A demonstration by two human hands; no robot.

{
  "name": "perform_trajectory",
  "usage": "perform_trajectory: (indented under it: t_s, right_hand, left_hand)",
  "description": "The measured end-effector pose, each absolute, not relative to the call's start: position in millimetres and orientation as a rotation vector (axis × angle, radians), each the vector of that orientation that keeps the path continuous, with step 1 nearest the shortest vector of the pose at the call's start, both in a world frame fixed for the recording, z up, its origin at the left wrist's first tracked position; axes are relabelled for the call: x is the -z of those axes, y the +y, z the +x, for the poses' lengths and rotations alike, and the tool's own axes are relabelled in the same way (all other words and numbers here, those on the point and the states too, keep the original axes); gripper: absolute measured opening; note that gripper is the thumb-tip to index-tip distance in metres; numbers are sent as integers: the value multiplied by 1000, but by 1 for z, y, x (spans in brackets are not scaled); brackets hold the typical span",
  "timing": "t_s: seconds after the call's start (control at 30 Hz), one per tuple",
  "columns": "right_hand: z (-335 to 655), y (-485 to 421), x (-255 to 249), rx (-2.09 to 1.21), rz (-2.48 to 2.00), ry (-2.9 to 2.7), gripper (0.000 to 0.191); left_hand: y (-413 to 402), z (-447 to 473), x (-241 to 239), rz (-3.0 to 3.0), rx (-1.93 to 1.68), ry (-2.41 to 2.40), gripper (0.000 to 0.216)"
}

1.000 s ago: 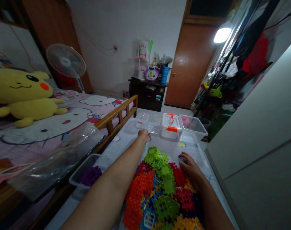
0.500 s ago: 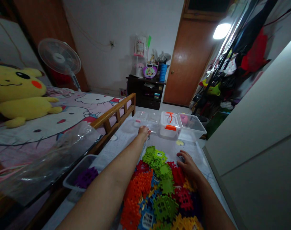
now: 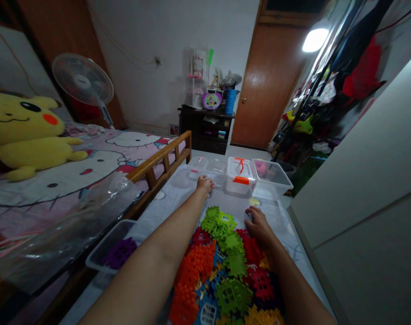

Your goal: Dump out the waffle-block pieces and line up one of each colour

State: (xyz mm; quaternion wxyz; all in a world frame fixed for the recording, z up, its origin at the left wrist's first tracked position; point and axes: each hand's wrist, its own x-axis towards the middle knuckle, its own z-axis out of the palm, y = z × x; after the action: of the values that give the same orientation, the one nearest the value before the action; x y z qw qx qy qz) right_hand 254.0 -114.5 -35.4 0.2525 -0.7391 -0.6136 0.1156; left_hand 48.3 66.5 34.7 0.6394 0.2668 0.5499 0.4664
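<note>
Pale cloth [image 3: 171,198] bears a heap of coloured plastic pieces [image 3: 235,264] in the foreground. Beyond it stand an open clear bin [image 3: 271,190] and an orange-latched box [image 3: 235,184]. The left hand [image 3: 205,184] is curled near the box; the right hand [image 3: 257,221], fingers bent, is at the heap's far right edge. I cannot tell whether either grips anything.

Brown door [image 3: 266,81], pale wall [image 3: 134,90], dark cabinet [image 3: 191,131], bright lamp [image 3: 315,40].
</note>
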Motion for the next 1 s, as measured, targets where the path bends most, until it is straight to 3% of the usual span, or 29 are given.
perform_trajectory:
  t_s: [0.3, 0.43, 0.5, 0.6, 0.73, 1.0]
  right_hand:
    - [260, -115, 33, -401, -1962, -1638, 42]
    - [259, -111, 33, -411, -1917, -1570, 38]
    - [259, -111, 30, -444, -1873, -1516, 33]
    - [261, -112, 22, -549, -1830, -1392, 32]
    - [259, -121, 8, -574, -1808, -1277, 42]
    - [213, -150, -21, -541, -1656, -1288, 41]
  left_hand:
    - [6, 44, -63, 820, -1114, 1299, 51]
    - [-58, 22, -90, 1107, -1147, 1163, 37]
    - [-89, -4, -105, 1660, -1131, 1069, 32]
    - [-127, -59, -123, 2217, -922, 1266, 21]
    - [-156, -127, -127, 2498, -380, 1827, 9]
    - [-161, -156, -98, 2540, -16, 2074, 22]
